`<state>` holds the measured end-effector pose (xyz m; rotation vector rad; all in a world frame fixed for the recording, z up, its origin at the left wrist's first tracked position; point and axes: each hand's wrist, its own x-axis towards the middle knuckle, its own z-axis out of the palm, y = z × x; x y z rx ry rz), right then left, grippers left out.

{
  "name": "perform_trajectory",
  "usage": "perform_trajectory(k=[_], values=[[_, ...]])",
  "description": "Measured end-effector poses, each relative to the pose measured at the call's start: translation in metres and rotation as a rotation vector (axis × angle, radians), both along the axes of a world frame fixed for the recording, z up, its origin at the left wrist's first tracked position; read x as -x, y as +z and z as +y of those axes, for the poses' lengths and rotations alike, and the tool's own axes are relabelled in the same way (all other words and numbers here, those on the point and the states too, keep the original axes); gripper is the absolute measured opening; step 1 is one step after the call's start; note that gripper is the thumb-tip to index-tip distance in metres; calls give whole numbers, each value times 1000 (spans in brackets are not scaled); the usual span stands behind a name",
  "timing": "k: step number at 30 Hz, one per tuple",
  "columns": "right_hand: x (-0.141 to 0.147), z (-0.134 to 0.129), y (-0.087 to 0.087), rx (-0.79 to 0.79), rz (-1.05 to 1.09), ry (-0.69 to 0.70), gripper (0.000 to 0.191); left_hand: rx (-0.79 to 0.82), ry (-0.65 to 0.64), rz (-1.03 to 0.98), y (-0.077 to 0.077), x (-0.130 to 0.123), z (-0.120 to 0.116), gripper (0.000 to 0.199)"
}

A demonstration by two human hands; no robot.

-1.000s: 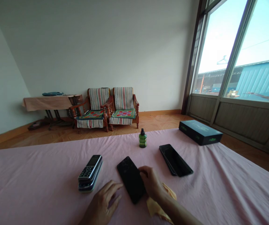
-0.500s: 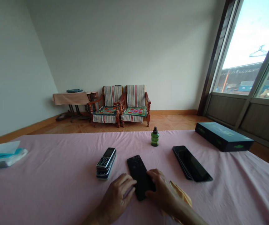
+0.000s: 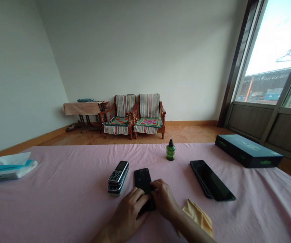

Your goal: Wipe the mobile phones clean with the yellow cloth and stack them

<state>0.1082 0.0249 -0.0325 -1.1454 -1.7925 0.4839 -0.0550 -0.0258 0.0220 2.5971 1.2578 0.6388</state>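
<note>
A black smartphone [image 3: 142,178] lies on the pink cloth in front of me, its lower part partly covered by my hands. My left hand [image 3: 131,209] grips it from the left, fingers across the dark face and thumb near the lower end. At its right edge, the bent fingers of my right hand [image 3: 163,198] are closed on the side. A yellow cloth [image 3: 198,217] lies crumpled beside my right forearm. To the left is a stack of keypad phones [image 3: 118,177], a silver-and-black one on top. Larger dark touchscreen devices [image 3: 212,180] lie overlapped on the right.
A small green bottle [image 3: 170,151] with a black cap stands towards the far edge of the pink cloth [image 3: 67,202]. A black box [image 3: 249,150] sits at the right, a tissue pack [image 3: 11,170] at the left. Two wooden armchairs [image 3: 148,111] stand beyond.
My left hand has moved further over the smartphone, its fingers now across it. My right hand has shifted up along the edge, its fingers drawn together. The phone is turned more upright; the view shifted slightly.
</note>
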Motion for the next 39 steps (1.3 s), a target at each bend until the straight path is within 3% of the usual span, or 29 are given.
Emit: perform_trajectory(k=[7,11,13,17,19,21,24,33,39], values=[[-19,-28,8,-15,-1,71,23,-59,105,78,-6,-3,-1,37],[-52,-36,21,-23,-2,6,25,-83,182,110,-8,-4,-2,37],[-78,-33,30,-24,-66,-94,26,-100,175,105,-10,-2,-1,42],[-137,-24,38,-82,-321,-516,31,-164,27,104,-16,1,3,54],[-160,-22,36,-20,-478,-704,45,-178,-4,110,-18,1,5,53],[-174,-22,31,86,-571,-777,61,-181,12,117,-19,0,7,50],[-183,-24,24,201,-638,-775,69,-192,45,143,-18,-2,8,44],[-190,-17,19,315,-664,-803,80,-233,165,190,-19,5,11,39],[-181,-25,29,262,-659,-870,76,-232,187,189,-22,7,12,36]])
